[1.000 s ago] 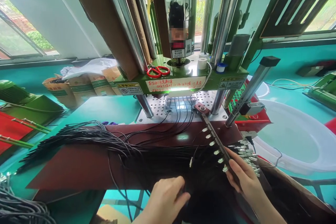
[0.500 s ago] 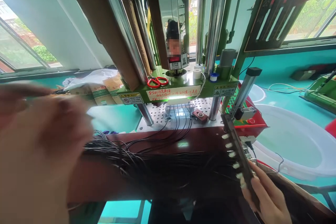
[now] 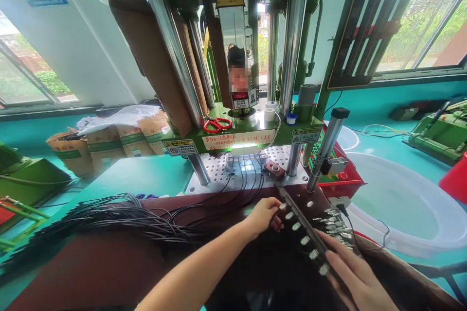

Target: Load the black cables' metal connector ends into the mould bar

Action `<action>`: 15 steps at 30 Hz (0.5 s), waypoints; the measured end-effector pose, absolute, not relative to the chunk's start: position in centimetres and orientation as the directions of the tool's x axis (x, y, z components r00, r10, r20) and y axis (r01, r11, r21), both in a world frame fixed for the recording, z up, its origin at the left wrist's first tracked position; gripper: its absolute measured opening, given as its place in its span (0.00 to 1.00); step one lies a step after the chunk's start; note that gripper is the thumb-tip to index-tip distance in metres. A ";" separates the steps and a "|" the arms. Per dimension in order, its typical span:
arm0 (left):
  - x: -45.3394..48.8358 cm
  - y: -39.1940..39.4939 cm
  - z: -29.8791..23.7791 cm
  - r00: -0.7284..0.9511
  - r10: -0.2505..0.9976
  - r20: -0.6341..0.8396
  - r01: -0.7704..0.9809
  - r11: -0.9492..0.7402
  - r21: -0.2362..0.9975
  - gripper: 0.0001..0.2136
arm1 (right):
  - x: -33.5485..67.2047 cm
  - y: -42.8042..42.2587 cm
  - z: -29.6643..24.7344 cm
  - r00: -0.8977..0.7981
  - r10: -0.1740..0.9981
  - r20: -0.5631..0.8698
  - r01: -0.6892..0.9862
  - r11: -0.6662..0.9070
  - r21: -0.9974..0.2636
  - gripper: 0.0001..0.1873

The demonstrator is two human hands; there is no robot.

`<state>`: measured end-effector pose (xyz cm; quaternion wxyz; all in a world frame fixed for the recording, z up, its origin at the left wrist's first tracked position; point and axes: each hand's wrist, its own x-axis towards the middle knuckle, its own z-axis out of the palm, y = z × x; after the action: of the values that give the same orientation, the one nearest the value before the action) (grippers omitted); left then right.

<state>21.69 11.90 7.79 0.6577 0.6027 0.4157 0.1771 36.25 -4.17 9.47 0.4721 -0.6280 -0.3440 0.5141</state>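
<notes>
My right hand [image 3: 352, 265] grips the near end of a long dark bar [image 3: 305, 223], which slants up and left over the table. Small silvery metal connectors [image 3: 305, 240] stick out in a row along its left edge. My left hand [image 3: 263, 216] is at the bar's far end, fingers curled and fingertips closed about the topmost connector [image 3: 282, 206]; its exact hold is partly hidden. Left of my forearm lies a thick bundle of black cables [image 3: 120, 218]. Several thin cables run from a clear-looking mould block [image 3: 246, 163] on the press bed toward me.
A green press [image 3: 233, 131] with steel columns stands ahead, with red scissors [image 3: 218, 125] on its ledge. Loose metal connectors [image 3: 335, 226] lie in a pile at right. A brown block [image 3: 274, 169] sits at the bed's edge. Beyond are a red control box [image 3: 350, 184] and a white tub [image 3: 397, 204].
My left hand has come from the far left to the bar's far end. The bar has shifted left and lies at a flatter slant, still in my right hand.
</notes>
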 end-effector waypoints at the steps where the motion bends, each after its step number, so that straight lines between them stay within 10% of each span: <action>1: 20.5 12.4 8.0 0.557 0.759 -0.336 0.282 0.207 0.937 0.05 | 36.4 -3.2 9.3 0.193 0.923 -0.333 -0.027 -0.335 -0.942 0.34; 7: 13.2 15.2 9.2 0.325 0.913 -0.245 0.462 0.073 0.884 0.07 | 36.2 1.5 7.7 0.050 0.911 -0.409 0.139 -0.412 -0.900 0.31; 10: 10.7 16.8 9.2 0.212 0.967 -0.138 0.623 -0.025 0.782 0.09 | 36.8 2.0 7.7 0.020 0.937 -0.348 0.507 -0.310 -0.804 0.27; 15: 10.1 20.2 8.6 0.079 0.995 -0.068 0.851 -0.032 0.525 0.17 | 38.0 4.0 10.0 -0.222 0.975 0.031 0.969 0.224 -0.107 0.12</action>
<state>10.07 20.20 8.61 0.2229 0.7000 0.6590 0.1613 37.98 3.97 9.98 0.0458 -0.6221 -0.7810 0.0323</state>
